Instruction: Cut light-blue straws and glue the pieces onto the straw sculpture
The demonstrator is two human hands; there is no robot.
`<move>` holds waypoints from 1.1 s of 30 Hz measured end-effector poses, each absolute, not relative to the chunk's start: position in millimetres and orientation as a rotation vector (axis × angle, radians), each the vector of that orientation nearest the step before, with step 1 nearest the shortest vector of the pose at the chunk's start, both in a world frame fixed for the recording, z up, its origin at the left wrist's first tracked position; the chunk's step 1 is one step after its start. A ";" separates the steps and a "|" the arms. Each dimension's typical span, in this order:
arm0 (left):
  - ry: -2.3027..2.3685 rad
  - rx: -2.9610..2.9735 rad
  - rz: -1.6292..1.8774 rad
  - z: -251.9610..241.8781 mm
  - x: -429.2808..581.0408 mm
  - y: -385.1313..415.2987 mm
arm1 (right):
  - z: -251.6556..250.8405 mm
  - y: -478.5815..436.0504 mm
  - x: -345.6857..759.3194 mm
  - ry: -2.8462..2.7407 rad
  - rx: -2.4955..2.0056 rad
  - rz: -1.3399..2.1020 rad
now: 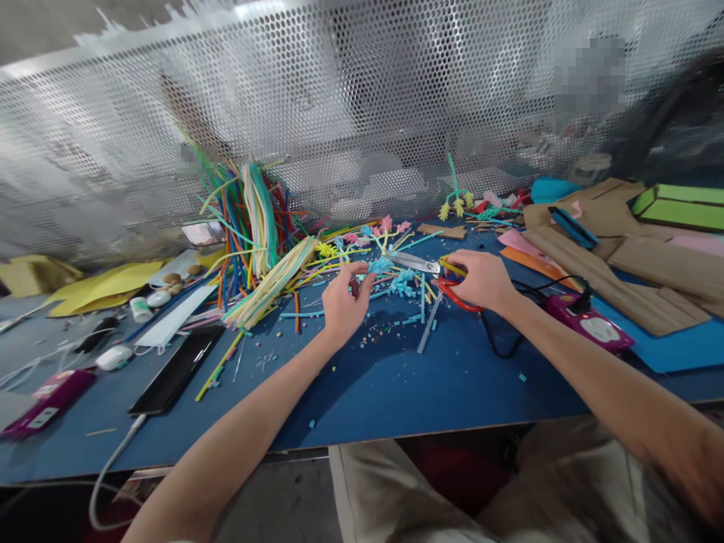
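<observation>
No readable text or labels.

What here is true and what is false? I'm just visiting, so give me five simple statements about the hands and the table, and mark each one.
1. The right hand holds scissors. True.
2. The left hand is empty. False: it pinches a light-blue fuzzy piece.
3. A white cable runs to the black phone. True.
4. The tabletop is bright red. False: it is blue.
5. The purple power socket on the right has a black plug in it. True.
</observation>
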State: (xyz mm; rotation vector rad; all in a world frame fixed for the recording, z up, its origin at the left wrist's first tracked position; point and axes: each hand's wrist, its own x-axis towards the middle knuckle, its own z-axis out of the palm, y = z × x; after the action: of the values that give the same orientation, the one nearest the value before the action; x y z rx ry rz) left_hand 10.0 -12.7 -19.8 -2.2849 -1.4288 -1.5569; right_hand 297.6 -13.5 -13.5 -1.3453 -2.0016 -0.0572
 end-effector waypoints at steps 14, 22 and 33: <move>-1.484 -2.296 -1.523 -18.1 11.0 -15.0 | -7.8 -15.3 300.2 -2.085 -1.367 -0.152; -1.484 -2.300 -1.532 -18.6 10.9 -14.1 | -6.6 -15.7 300.5 -2.148 -1.380 -0.167; -1.486 -2.302 -1.554 -17.9 11.3 -13.3 | -8.9 -13.6 302.2 -2.092 -1.517 -0.145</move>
State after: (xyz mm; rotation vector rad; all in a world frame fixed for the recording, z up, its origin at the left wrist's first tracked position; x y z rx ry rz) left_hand 11.3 -13.3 -17.9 -2.3021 -1.4855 -1.5537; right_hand 302.2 -13.6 -8.9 -1.5173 -2.0924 -0.1453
